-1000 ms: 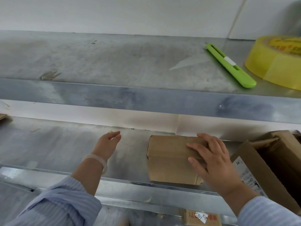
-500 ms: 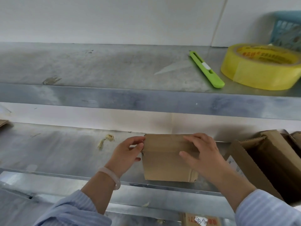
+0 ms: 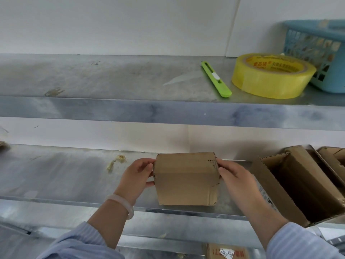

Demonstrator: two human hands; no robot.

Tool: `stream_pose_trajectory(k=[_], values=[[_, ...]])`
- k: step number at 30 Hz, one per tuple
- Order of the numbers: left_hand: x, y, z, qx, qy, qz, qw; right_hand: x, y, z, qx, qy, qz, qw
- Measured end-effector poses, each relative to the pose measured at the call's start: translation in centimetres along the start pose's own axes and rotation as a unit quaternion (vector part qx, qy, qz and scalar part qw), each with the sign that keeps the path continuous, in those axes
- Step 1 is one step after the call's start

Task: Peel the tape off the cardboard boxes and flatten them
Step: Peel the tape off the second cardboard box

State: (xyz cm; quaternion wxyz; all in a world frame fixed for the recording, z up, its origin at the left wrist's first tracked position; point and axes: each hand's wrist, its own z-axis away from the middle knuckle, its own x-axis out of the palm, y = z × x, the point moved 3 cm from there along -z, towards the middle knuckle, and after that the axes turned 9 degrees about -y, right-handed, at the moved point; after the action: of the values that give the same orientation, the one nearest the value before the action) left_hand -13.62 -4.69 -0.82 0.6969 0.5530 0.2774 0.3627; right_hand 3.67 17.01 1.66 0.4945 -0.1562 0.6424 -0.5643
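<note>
A small closed cardboard box (image 3: 185,179) stands on the lower metal shelf (image 3: 56,176), near its front edge. My left hand (image 3: 137,176) grips the box's left side, thumb and fingers curled round the edge. My right hand (image 3: 236,179) holds the box's right side near the upper corner, where the cardboard shows a torn seam. Both sleeves are light blue stripes, and a pale bangle sits on my left wrist.
A larger open cardboard box (image 3: 291,186) lies to the right on the same shelf, with more boxes behind it. On the upper shelf lie a green utility knife (image 3: 216,79), a yellow tape roll (image 3: 272,75) and a blue basket (image 3: 321,53). A labelled box (image 3: 225,252) sits below.
My left hand came in from the left and took the box's left side. My right hand slid from the top of the box to its right side. The box now stands taller.
</note>
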Motion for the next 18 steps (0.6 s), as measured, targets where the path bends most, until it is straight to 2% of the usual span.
stream_pose_trajectory(k=[4,7,11,14,16,18], values=[[-0.1,-0.1,0.1,-0.02,0.022,0.029,0.999,-0.3,0.6,0.2,0.076,0.014,-0.193,0.978],[0.0,0.0,0.4,-0.016,0.005,0.025,1.0,-0.8,0.5,0.3,0.096,-0.025,-0.238,0.966],[0.3,0.6,0.8,-0.029,-0.038,-0.004,0.999,-1.2,0.2,0.3,0.076,-0.04,-0.128,0.988],[0.0,1.0,1.0,-0.043,-0.1,-0.059,0.992,-1.3,-0.4,0.3,0.037,-0.094,0.0,0.995],[-0.1,1.4,1.0,-0.02,-0.158,-0.178,0.971,-1.3,-0.5,0.1,0.015,-0.138,0.068,0.988],[0.1,1.6,0.9,-0.01,-0.196,-0.304,0.932,-0.9,-0.1,-0.3,0.012,-0.164,0.107,0.981]])
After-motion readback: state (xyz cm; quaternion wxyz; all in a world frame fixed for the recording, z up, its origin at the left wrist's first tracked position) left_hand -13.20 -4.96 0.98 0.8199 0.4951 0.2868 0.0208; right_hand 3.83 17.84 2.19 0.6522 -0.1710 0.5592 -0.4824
